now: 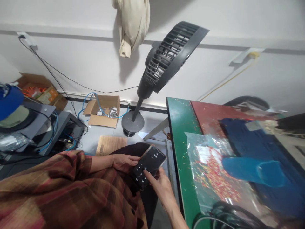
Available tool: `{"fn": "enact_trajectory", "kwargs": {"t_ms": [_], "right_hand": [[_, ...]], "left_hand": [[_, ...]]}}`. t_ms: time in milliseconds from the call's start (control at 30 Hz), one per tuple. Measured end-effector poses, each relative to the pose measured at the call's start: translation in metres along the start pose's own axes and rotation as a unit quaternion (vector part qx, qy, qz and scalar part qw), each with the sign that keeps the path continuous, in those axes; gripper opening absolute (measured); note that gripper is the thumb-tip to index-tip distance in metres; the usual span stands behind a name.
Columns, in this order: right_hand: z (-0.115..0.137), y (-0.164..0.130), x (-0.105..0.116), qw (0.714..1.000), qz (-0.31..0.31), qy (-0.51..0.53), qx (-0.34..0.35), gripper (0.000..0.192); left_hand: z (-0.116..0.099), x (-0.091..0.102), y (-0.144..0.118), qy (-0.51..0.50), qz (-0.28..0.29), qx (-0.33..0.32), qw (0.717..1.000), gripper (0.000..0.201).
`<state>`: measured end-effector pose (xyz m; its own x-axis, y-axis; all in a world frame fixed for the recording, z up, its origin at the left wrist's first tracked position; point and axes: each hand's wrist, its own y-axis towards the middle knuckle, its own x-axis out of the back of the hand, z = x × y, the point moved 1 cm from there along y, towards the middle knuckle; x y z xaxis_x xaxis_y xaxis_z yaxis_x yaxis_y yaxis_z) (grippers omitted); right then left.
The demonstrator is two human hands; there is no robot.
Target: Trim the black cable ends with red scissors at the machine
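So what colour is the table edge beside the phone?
Green, speckled with small bits: the table edge, clearest in the head view.

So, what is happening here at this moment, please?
A person in a plaid garment sits beside a green table and holds a dark phone low in front of them. The left hand supports the phone from its left side, and the right hand touches the lit screen with one finger. On the table lies a clear plastic bag with small red pieces inside. A black standing fan is on the floor by the wall, near an open cardboard box.
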<state>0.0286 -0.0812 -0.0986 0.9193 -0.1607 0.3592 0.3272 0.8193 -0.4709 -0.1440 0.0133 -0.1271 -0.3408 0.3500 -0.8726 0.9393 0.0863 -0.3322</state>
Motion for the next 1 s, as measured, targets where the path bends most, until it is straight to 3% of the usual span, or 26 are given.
{"fn": "enact_trajectory", "kwargs": {"t_ms": [333, 500, 767, 1000], "right_hand": [[0.005, -0.004, -0.002, 0.998, 0.033, -0.047, -0.014, 0.056], [0.005, -0.006, -0.004, 0.998, 0.025, -0.058, 0.005, 0.057], [0.008, -0.009, -0.006, 0.996, 0.028, -0.084, -0.019, 0.063], [0.013, -0.008, -0.001, 0.997, 0.015, 0.076, -0.02, 0.046]], "left_hand": [[-0.002, -0.003, -0.003, -0.004, -0.021, -0.004, 1.0, 0.046], [-0.002, -0.001, -0.002, -0.007, -0.022, 0.006, 1.0, 0.05], [-0.002, -0.001, -0.002, -0.01, -0.03, 0.004, 1.0, 0.054], [-0.001, -0.001, -0.003, -0.018, -0.021, -0.012, 1.0, 0.048]]}}
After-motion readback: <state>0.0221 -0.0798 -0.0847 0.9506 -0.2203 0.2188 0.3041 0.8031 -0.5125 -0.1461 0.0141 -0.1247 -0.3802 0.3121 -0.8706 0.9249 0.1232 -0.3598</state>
